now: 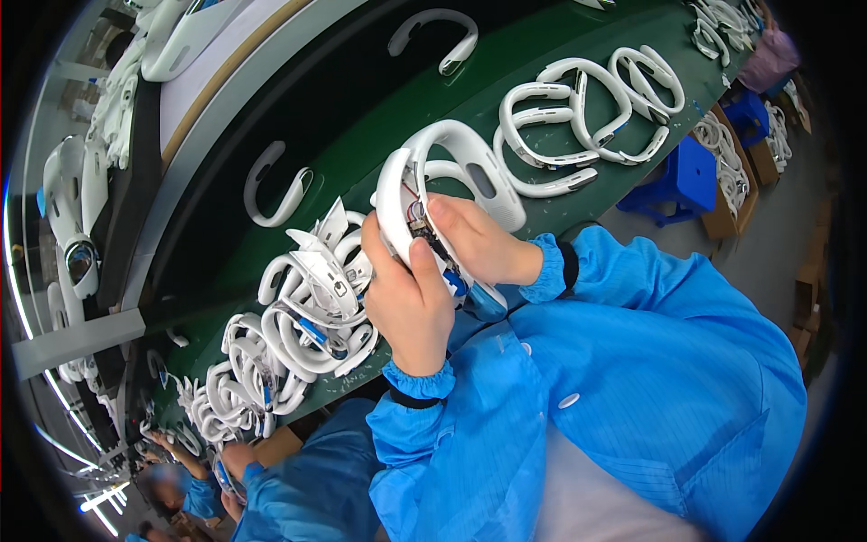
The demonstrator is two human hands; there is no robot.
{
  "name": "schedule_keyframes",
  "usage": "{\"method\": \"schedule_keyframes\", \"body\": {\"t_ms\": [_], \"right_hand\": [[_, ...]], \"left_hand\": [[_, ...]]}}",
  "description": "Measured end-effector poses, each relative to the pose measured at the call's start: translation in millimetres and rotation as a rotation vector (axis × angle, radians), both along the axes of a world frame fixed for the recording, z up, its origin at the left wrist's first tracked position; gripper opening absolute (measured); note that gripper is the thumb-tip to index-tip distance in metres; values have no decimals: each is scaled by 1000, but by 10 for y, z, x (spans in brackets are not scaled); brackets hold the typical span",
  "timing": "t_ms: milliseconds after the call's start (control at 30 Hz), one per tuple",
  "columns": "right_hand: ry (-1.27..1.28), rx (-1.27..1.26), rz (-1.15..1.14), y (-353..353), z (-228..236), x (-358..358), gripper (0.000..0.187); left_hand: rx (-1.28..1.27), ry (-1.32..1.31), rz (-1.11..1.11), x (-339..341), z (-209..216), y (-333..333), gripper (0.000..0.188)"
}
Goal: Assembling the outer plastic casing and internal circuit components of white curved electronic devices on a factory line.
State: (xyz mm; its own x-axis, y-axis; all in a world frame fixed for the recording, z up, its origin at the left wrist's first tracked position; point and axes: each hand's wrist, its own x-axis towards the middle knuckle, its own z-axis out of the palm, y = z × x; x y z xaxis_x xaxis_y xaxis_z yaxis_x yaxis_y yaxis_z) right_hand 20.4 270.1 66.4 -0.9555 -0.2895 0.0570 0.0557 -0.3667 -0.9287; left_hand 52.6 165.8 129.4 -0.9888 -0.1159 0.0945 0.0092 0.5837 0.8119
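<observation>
Between my hands is a white C-shaped neck fan [456, 149], raised above the green bench. Part of its shell is open and shows thin coloured wires, a small dark circuit board and a blue piece near the lower end. My left hand [411, 303] grips the near-left side of the shell, its thumb along the open edge. My right hand [483, 244] closes on the inner right side, fingertips at the wires. What lies under those fingertips is hidden. Just left of my hands, a pile of white neck fan parts [312, 289] lies on the bench, some showing blue pieces.
Several white neck fans [587, 113] lie overlapping to the right on the green bench [357, 172]. Two loose curved pieces lie on the dark belt behind. Blue stools [673, 181] and boxes of white parts [722, 163] stand on the floor at right. Another person's blue sleeve [307, 474] is at lower left.
</observation>
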Motion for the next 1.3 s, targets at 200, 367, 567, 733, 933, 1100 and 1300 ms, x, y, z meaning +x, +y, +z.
{"method": "schedule_keyframes", "body": {"t_ms": [200,367,567,733,933,1100,1300], "right_hand": [[-273,-275,99,-15,45,-2,46],[-307,-298,199,4,147,21,47],[-207,-290,177,-15,99,1,42],[-222,-291,168,-41,192,17,40],[-176,-238,135,-54,212,-12,37],[-52,-55,44,-83,209,51,36],[61,83,124,-11,260,103,39]], "left_hand": [[-26,-203,-44,-49,76,7,42],[-51,-19,-97,24,25,-62,49],[-28,29,-109,42,-1,-92,55],[-69,11,-45,59,17,-111,55],[-78,24,-22,76,12,-161,47],[-138,99,-43,106,-32,-79,48],[-244,17,-29,155,-46,-80,47]]}}
